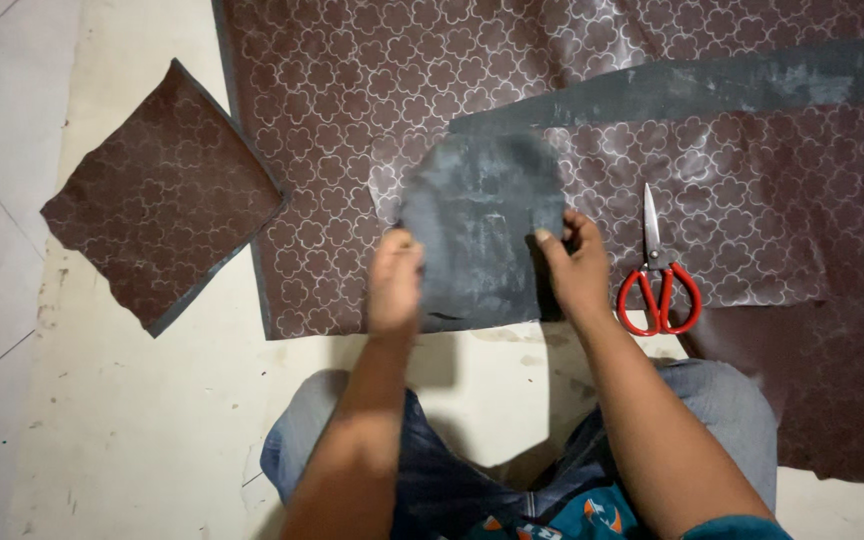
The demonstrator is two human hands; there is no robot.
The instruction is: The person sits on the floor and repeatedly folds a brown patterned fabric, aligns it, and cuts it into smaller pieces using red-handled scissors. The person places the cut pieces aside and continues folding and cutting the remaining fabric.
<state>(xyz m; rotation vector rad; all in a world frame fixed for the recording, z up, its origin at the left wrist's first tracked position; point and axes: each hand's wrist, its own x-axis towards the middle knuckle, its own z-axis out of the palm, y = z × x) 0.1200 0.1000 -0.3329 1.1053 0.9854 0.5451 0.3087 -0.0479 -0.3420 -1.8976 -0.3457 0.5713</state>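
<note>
**A:** Nearest the lens are the knees, in grey trousers, with both forearms reaching out over the pale floor. What are the hands on?

**B:** A dark grey piece, rounded at the top and straight at the bottom. The left hand pinches its lower left edge and the right hand its right edge, fingers closed on the material on both sides. The left hand is blurred, so I cannot tell exactly how its fingers lie.

**A:** Where does the piece sit?

**B:** On the big brown patterned sheet spread on the floor, near the sheet's front edge. It shows its plain backing, not the pattern.

**A:** Which step, would you say?

**B:** I judge it is being placed or turned over on the sheet, not cut: the red-handled scissors lie untouched just right of the right hand.

**A:** And next?

**B:** Likely flattening it square, keeping both edges taut. A separate square of patterned material lies well off to the left, and a long grey strip is folded back above
</note>
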